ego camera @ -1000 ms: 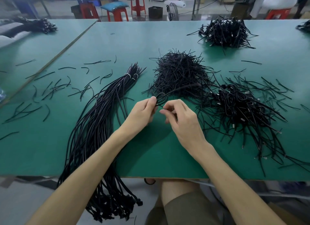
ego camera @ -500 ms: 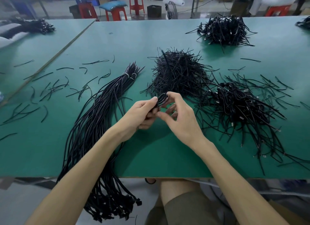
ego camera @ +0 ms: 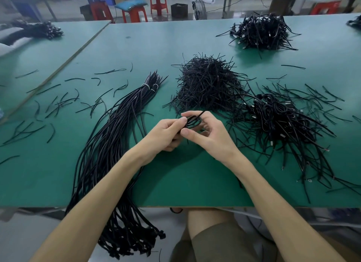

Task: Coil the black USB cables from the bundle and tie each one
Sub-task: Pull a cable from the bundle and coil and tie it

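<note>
Left hand [ego camera: 166,134] pinches coiled USB cable [ego camera: 192,123], stopping loops springing open. Right hand [ego camera: 212,137] grasps twist tie [ego camera: 201,114] against coil, likely for wrapping. Twist-tie pile [ego camera: 207,84] just beyond coil, within reach.

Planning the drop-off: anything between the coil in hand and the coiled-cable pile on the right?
Nothing visible blocks it. Left hand and right hand pinch the coil above the table; the coiled-cable pile starts just beyond the right hand, only its stray ends between.

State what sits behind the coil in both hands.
A pile of short black ties on the green table. The left hand and right hand cover part of the coil.
</note>
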The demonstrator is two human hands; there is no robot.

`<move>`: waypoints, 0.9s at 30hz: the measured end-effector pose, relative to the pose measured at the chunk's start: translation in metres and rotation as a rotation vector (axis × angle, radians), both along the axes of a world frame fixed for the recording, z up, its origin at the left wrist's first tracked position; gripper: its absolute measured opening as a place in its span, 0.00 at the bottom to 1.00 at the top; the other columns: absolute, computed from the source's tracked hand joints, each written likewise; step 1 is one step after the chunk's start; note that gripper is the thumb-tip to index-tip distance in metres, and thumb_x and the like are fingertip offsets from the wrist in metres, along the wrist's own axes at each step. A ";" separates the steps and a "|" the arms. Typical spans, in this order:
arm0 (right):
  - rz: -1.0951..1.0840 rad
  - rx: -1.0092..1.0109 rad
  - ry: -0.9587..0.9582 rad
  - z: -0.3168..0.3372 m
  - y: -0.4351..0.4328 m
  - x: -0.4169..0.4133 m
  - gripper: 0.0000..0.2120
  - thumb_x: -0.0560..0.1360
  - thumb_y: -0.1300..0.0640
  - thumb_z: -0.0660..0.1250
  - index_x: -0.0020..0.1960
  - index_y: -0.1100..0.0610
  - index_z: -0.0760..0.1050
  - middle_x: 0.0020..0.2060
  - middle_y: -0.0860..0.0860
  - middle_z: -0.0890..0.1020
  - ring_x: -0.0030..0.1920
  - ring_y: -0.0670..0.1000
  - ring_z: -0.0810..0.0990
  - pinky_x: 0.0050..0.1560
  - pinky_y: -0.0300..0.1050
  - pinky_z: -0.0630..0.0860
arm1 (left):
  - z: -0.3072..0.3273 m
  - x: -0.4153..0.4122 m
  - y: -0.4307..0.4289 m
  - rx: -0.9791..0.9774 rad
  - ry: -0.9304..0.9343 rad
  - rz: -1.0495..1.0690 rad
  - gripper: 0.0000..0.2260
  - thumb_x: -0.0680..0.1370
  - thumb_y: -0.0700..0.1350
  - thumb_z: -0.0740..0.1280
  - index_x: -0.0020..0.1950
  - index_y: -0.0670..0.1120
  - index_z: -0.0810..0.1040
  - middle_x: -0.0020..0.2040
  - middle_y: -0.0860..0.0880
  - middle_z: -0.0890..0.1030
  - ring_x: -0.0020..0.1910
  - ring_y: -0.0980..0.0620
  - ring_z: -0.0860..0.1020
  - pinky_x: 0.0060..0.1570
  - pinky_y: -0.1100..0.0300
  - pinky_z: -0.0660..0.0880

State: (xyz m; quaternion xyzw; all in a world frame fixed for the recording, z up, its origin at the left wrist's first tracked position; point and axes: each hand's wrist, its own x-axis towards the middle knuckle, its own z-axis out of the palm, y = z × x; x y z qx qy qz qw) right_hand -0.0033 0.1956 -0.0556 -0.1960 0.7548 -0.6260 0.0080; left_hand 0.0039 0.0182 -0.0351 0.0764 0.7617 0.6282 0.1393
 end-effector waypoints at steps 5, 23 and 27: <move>-0.042 0.018 0.018 0.000 -0.002 -0.002 0.13 0.72 0.54 0.78 0.53 0.45 0.79 0.52 0.47 0.78 0.46 0.46 0.81 0.46 0.36 0.74 | 0.003 0.001 0.001 0.010 -0.003 0.016 0.23 0.87 0.52 0.56 0.35 0.56 0.80 0.33 0.51 0.59 0.26 0.54 0.57 0.24 0.65 0.55; -0.080 0.105 0.044 -0.003 -0.003 0.002 0.04 0.79 0.60 0.70 0.46 0.57 0.77 0.37 0.44 0.84 0.34 0.45 0.79 0.39 0.33 0.72 | -0.001 0.002 0.006 -0.090 0.085 0.153 0.24 0.87 0.55 0.55 0.33 0.47 0.68 0.27 0.51 0.62 0.23 0.52 0.59 0.24 0.65 0.56; -0.134 0.157 0.093 -0.001 -0.004 0.005 0.06 0.80 0.60 0.69 0.44 0.55 0.77 0.35 0.42 0.82 0.33 0.43 0.77 0.39 0.35 0.73 | -0.005 0.001 0.006 -0.134 0.189 0.187 0.26 0.87 0.54 0.55 0.32 0.44 0.71 0.25 0.52 0.67 0.21 0.53 0.63 0.22 0.66 0.60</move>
